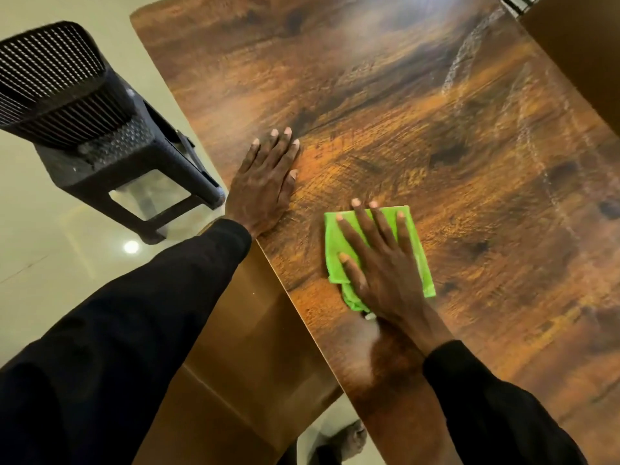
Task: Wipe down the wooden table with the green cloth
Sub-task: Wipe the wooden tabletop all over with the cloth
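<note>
Pressing the cloth (417,260) to the worktop (436,129) with straight fingers (367,223), the right hand (382,276) wipes near the edge; left hand (265,193) lies flat, empty; faint far streaks (459,62) suggest wiping partly done.

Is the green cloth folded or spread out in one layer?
Folded. The green cloth forms a compact pad with layered edges at its near corner, pressed flat under the right hand.

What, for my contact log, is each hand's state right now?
Left hand: open, flat on the wooden table, holding nothing.
Right hand: open, straight fingers pressing the green cloth onto the table.
</note>
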`<action>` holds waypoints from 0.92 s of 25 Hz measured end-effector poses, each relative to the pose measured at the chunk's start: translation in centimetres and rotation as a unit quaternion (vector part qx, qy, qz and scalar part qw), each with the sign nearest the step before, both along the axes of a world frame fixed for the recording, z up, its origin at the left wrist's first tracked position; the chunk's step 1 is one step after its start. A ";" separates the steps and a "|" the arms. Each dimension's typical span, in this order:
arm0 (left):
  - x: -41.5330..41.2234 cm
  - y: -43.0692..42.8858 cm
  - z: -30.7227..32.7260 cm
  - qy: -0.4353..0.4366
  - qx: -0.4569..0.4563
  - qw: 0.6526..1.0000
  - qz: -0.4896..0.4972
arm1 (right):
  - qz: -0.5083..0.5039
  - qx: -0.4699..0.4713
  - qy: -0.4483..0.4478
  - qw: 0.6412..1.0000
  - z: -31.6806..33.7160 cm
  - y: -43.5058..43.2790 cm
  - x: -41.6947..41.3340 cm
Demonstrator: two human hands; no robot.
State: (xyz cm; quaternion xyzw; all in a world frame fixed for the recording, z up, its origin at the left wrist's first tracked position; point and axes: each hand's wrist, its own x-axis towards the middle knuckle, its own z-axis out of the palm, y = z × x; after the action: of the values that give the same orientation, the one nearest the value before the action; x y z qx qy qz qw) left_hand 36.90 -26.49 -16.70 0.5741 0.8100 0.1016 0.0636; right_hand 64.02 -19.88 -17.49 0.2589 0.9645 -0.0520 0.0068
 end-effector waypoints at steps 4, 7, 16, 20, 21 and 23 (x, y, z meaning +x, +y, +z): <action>-0.3 -0.1 -0.3 0.002 0.027 1.000 -0.004 | -0.140 -0.016 -0.012 0.990 1.3 5.9 -5.7; 0.0 -0.1 -0.4 0.000 0.020 1.000 -0.001 | -0.061 -0.028 -0.019 0.998 1.1 2.4 -7.7; 7.4 -2.6 -0.7 0.014 0.010 0.997 -0.070 | -0.126 -0.008 0.015 0.992 0.4 -4.5 10.6; 11.4 -2.6 -1.4 0.020 0.024 0.996 -0.089 | -0.214 0.000 -0.011 0.977 1.3 3.6 7.6; 11.9 -2.5 -1.5 0.023 0.029 0.995 -0.089 | -0.206 -0.006 -0.016 0.978 1.2 3.6 6.6; 12.4 -2.4 -1.8 0.027 0.030 0.994 -0.097 | -0.153 -0.005 -0.011 0.988 0.6 0.7 6.6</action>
State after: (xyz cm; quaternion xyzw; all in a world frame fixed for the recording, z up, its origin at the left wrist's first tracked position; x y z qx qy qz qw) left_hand 49.25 -28.92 -18.52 0.6539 0.7486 0.1040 0.0343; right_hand 70.65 -19.22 -16.87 0.4038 0.9132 -0.0545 0.0110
